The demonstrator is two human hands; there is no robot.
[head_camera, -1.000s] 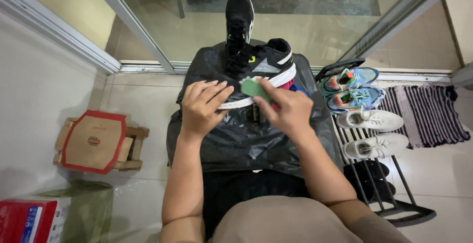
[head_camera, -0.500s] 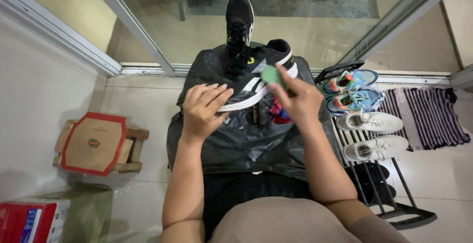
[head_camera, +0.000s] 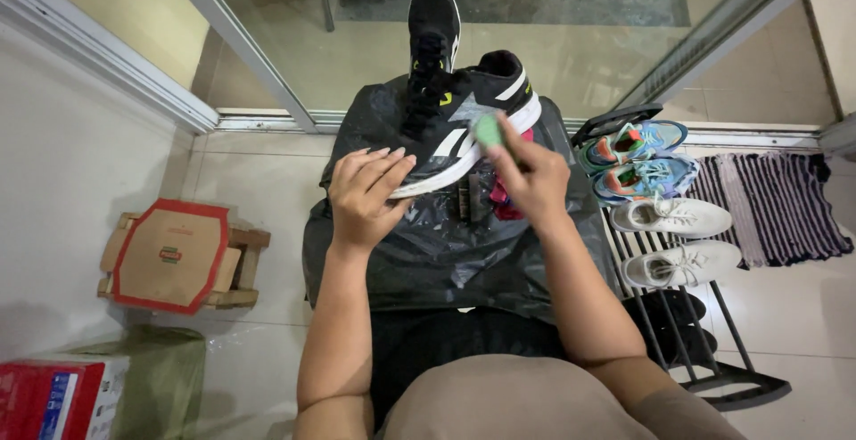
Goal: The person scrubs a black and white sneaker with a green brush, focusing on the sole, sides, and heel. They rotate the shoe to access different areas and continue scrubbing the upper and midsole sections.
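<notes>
A black sneaker with white stripes [head_camera: 464, 115] lies on a black plastic sheet [head_camera: 446, 244] spread over my lap. My left hand [head_camera: 366, 190] steadies it at the toe end of its white sole. My right hand [head_camera: 530, 177] presses a small green sponge [head_camera: 489, 130] against the side of the shoe near the heel. A second black sneaker [head_camera: 433, 25] stands upright just beyond. A brush and a red item [head_camera: 486, 199] lie half hidden under my right hand.
A metal shoe rack [head_camera: 695, 315] on the right holds blue-and-orange trainers [head_camera: 637, 159] and white sneakers [head_camera: 673, 239]. A striped mat [head_camera: 776, 204] lies beyond. On the left are a red-edged cardboard box on a wooden stool [head_camera: 174, 257] and a red box [head_camera: 53, 395]. A glass door [head_camera: 535, 12] is ahead.
My right hand has moved the green sponge along the shoe's side, from its middle toward the heel. My left hand has stayed at the sole.
</notes>
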